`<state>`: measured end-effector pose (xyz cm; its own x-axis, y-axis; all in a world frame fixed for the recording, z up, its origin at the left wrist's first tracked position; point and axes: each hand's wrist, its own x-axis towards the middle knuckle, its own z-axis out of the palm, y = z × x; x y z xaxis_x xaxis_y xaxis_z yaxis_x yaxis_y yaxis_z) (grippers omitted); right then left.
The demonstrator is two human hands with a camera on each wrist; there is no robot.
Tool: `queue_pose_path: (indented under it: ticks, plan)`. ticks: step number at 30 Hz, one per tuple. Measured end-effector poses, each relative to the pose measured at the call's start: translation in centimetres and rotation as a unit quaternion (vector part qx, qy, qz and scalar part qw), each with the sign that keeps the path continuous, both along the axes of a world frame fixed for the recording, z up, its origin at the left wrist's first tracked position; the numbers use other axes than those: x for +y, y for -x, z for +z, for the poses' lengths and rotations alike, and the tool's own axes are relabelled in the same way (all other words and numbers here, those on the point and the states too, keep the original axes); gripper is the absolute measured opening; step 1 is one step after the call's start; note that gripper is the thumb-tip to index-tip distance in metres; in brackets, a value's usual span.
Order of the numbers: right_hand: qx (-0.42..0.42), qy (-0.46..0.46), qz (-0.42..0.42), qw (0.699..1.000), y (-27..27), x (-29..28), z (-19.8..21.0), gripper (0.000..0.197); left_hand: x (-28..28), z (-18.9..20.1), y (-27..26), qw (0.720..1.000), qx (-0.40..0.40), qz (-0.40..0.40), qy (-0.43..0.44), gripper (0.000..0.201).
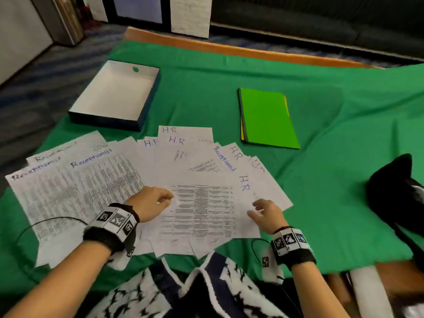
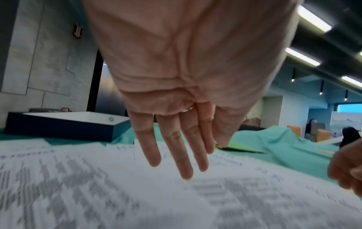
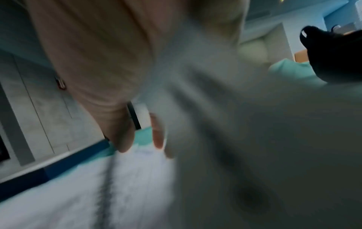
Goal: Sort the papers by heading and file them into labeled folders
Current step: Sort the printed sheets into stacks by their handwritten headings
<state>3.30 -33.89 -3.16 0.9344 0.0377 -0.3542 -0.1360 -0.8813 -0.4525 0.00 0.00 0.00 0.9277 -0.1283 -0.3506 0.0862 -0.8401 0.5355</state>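
- My left hand [image 1: 150, 203] lies on the fanned papers [image 1: 128, 180], fingers [image 2: 182, 155] straight and relaxed, holding nothing.
- My right hand [image 1: 266, 214] sits at the fan's right edge; the wrist view is blurred, so I cannot tell whether it pinches a sheet.
- Papers spread across the near green cloth [image 1: 332, 180]; handwritten headings read "Receptionist" toward the left, "H.R" in the middle and right.
- Farther right: stacked folders [image 1: 268, 118], green on top, yellow edges beneath, closed, flat.
- Far left: shallow dark-sided box [image 1: 114, 97], white inside, with no papers in it.
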Motion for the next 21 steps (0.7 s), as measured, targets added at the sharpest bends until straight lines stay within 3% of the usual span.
queue_pose_path:
  ticks: [7,9,14,17,21]
  plan:
    - [0.053,0.085,-0.100,0.990,0.5,2.9,-0.7,0.106,-1.2,-3.7,2.5,0.994,0.059,-0.050,-0.079,0.047]
    - [0.066,0.057,-0.144,0.986,0.2,3.7,-0.5,0.109,-1.3,-4.0,2.6,0.994,0.050,-0.048,-0.084,0.047]
    - [0.099,-0.035,-0.176,0.979,-0.1,4.2,-0.8,0.075,-1.5,-3.9,3.3,0.999,0.004,-0.001,-0.035,0.040]
    - [0.060,-0.061,-0.124,0.989,0.3,3.9,-0.6,0.038,-2.1,-4.2,4.2,0.999,-0.014,0.031,0.012,0.035]
    - [-0.056,-0.095,-0.056,0.992,0.1,2.8,1.8,0.023,-2.4,-4.7,5.5,0.996,-0.041,0.059,0.059,0.031]
